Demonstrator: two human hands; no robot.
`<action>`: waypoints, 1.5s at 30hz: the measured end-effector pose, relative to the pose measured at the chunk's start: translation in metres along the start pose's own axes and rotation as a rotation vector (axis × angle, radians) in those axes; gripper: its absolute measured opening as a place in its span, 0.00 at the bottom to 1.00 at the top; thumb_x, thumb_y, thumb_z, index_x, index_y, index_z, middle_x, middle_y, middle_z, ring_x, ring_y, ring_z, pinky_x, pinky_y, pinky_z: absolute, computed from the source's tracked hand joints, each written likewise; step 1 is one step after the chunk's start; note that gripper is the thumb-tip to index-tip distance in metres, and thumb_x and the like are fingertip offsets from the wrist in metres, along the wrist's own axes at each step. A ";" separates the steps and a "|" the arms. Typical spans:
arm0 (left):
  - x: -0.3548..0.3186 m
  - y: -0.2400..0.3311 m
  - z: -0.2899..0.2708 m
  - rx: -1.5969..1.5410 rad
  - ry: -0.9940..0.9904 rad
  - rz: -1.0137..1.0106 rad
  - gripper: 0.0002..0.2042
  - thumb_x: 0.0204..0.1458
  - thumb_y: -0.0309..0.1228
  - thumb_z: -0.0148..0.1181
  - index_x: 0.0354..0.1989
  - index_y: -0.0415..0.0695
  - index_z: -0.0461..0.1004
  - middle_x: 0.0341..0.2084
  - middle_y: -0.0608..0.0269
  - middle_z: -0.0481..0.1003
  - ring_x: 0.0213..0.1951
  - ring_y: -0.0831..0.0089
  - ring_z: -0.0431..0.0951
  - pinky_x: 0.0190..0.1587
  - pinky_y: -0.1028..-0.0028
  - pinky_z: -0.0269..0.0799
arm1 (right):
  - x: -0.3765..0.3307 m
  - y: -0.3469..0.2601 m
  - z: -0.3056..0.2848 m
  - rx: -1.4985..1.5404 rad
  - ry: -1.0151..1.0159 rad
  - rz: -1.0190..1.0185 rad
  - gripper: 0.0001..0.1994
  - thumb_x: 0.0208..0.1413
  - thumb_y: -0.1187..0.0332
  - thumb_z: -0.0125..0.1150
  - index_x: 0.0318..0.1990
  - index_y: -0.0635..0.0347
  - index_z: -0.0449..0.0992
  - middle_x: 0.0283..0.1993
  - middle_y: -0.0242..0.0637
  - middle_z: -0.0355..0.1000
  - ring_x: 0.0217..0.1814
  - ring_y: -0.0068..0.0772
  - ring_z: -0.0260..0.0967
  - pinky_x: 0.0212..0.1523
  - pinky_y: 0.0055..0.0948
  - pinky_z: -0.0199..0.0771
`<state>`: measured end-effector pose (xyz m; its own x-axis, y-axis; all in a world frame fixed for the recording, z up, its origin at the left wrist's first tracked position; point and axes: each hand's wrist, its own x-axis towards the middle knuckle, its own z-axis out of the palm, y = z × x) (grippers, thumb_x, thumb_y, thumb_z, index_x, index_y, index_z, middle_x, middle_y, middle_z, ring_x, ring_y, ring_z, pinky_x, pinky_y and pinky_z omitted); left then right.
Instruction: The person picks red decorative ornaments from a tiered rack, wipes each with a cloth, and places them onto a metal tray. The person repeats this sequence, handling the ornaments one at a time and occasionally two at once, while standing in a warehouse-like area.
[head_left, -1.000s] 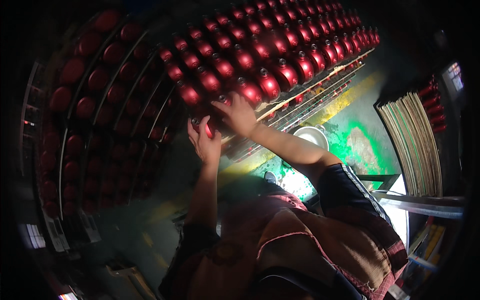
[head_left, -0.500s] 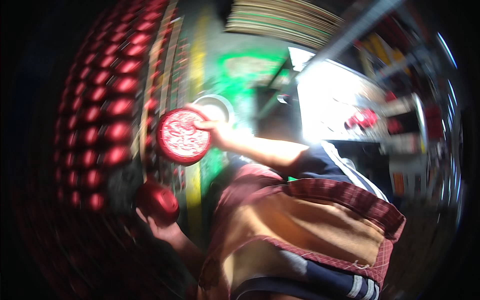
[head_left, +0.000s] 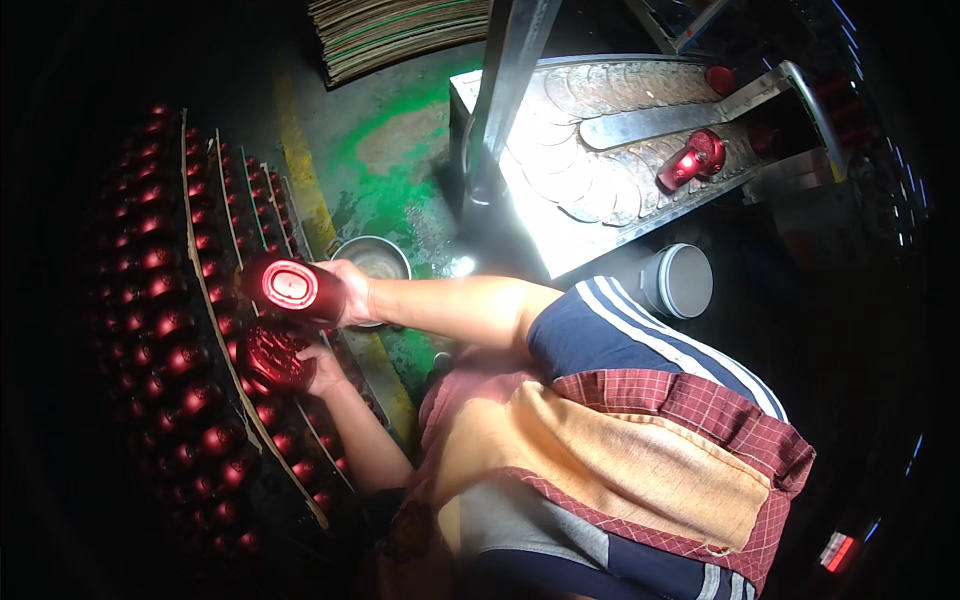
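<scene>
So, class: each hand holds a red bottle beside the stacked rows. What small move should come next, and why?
Probably carry the right hand's red bottle toward the lit conveyor: it is already lifted off the stacked rows, and one red bottle on the belt lies there.

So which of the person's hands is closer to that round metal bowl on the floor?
Right. The right hand, holding a red bottle, sits just beside the metal bowl. The left hand grips another red bottle lower down, farther from it.
</scene>
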<state>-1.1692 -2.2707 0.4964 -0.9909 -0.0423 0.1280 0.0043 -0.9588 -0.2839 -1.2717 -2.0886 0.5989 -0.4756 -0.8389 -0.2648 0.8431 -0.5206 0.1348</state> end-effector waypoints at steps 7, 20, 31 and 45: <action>0.036 -0.019 0.008 -0.098 -0.130 -0.101 0.35 0.58 0.47 0.59 0.70 0.45 0.57 0.67 0.40 0.57 0.62 0.48 0.68 0.49 0.59 0.80 | -0.025 -0.008 0.009 -0.020 -0.032 -0.050 0.23 0.68 0.54 0.41 0.58 0.59 0.73 0.58 0.46 0.74 0.59 0.46 0.73 0.59 0.52 0.73; -0.013 -0.241 0.015 1.135 0.303 -0.347 0.32 0.54 0.29 0.56 0.70 0.44 0.58 0.64 0.52 0.65 0.64 0.58 0.66 0.66 0.58 0.65 | -0.468 -0.080 -0.074 -0.722 0.747 -1.265 0.29 0.53 0.69 0.67 0.64 0.61 0.68 0.61 0.46 0.68 0.63 0.40 0.67 0.65 0.39 0.67; 0.022 -0.681 -0.126 2.196 -0.558 -0.341 0.26 0.49 0.27 0.64 0.58 0.61 0.75 0.65 0.44 0.59 0.66 0.45 0.63 0.63 0.59 0.65 | -0.595 -0.267 -0.171 -1.636 1.948 -1.497 0.29 0.45 0.69 0.72 0.56 0.27 0.77 0.60 0.44 0.60 0.62 0.52 0.61 0.61 0.43 0.68; 0.003 -0.482 -0.032 2.169 -0.475 0.105 0.21 0.50 0.24 0.66 0.55 0.50 0.78 0.62 0.50 0.66 0.59 0.55 0.70 0.61 0.61 0.67 | -0.517 -0.174 -0.125 -1.495 0.857 -1.776 0.16 0.64 0.81 0.49 0.58 0.69 0.70 0.62 0.43 0.62 0.61 0.38 0.67 0.59 0.37 0.76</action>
<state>-1.1787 -1.7993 0.6029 -0.8829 0.1779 0.4345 0.4694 0.3137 0.8254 -1.1416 -1.5443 0.5929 -0.7662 0.4487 0.4600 -0.3104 0.3685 -0.8763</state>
